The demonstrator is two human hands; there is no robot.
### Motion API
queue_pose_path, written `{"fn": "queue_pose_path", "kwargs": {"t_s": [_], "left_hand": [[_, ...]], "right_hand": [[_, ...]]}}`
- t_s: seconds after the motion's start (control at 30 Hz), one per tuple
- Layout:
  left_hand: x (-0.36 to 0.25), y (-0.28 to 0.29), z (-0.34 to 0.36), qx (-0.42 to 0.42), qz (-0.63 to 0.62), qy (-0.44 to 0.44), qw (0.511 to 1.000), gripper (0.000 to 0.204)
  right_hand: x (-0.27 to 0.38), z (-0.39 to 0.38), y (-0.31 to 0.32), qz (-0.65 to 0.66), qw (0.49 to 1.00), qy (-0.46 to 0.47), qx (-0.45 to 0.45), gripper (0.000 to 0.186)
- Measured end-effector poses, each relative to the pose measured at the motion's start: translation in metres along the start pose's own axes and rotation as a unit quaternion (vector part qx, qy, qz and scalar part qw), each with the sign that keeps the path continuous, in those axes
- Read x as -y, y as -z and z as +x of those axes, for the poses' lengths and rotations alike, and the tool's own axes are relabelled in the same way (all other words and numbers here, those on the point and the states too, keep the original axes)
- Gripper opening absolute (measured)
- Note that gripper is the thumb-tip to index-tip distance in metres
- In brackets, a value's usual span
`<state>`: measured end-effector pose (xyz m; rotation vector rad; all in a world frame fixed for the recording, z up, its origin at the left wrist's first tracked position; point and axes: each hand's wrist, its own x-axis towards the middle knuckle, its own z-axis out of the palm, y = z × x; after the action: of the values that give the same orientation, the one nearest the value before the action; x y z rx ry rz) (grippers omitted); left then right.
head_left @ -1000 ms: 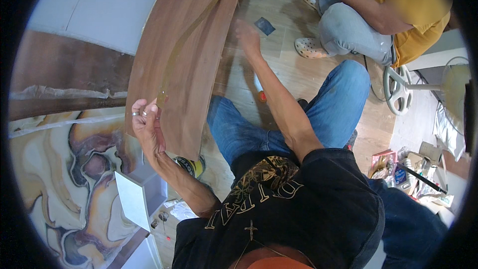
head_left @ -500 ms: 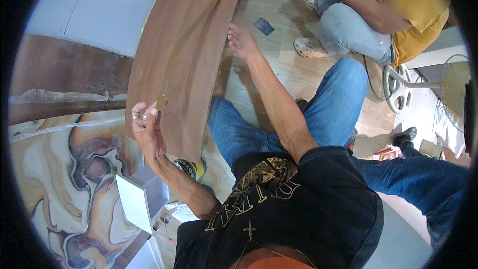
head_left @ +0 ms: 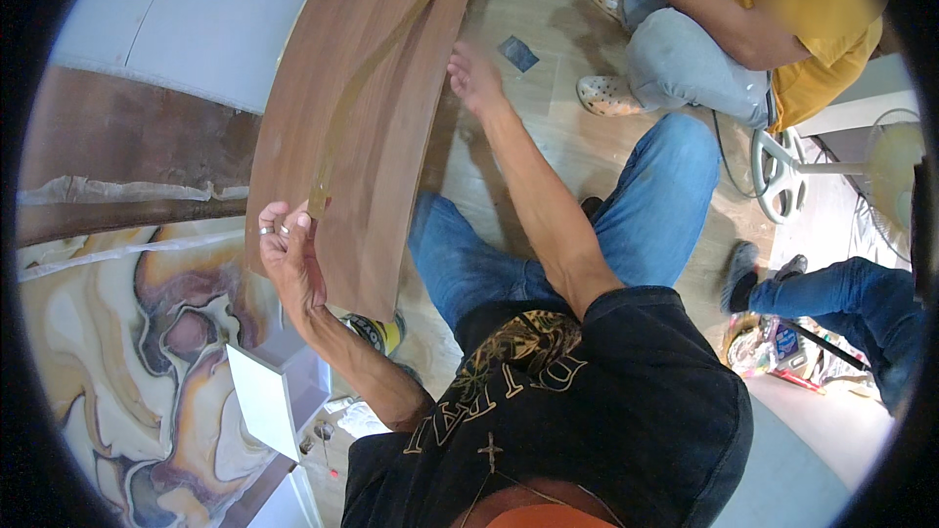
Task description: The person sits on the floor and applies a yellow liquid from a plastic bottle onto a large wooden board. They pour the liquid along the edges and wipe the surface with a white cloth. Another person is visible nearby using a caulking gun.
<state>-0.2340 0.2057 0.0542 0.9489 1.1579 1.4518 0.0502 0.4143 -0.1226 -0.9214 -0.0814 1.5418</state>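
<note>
A long wood-grain board stretches away in front of me. Along it runs a narrow olive-brown strip, curving from the board's far end to its near part. My left hand, with rings on its fingers, pinches the near end of this strip between thumb and finger over the board's near left part. Beside the board's right edge is my right hand, slightly blurred. Its fingers are loosely bent and partly apart, and I see nothing held in them. Whether its fingertips touch the edge is unclear.
A person in a yellow shirt sits at the far right, by a fan. Another person's jeans leg is at right. A yellow-black can stands under the board's near end. Left lies a marble-patterned panel; a dark patch lies on the floor.
The other person's leg at the right has shifted away, uncovering colourful packages on the floor. My right hand has moved very slightly along the board's edge; my left hand keeps its pinch.
</note>
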Motion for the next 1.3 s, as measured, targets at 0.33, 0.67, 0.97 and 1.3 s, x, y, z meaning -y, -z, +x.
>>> {"fn": "queue_pose_path", "kwargs": {"t_s": [0.33, 0.67, 0.97, 1.3], "left_hand": [[-0.002, -0.004, -0.001, 0.005, 0.005, 0.016, 1.0, 0.039], [0.016, -0.021, 0.001, -0.031, -0.012, 0.05, 0.998, 0.034], [0.025, -0.024, -0.002, -0.04, -0.021, 0.064, 0.997, 0.034], [0.023, -0.017, 0.007, -0.036, -0.015, 0.056, 0.998, 0.036]], "right_hand": [[0.001, -0.023, 0.001, -0.201, 0.931, 0.301, -0.055, 0.024], [0.027, 0.018, -0.044, -0.09, 0.937, 0.321, -0.105, 0.019], [0.077, 0.033, -0.056, 0.12, 0.9, 0.408, -0.094, 0.03], [0.04, 0.06, -0.057, -0.218, 0.87, 0.413, -0.157, 0.025]]}}
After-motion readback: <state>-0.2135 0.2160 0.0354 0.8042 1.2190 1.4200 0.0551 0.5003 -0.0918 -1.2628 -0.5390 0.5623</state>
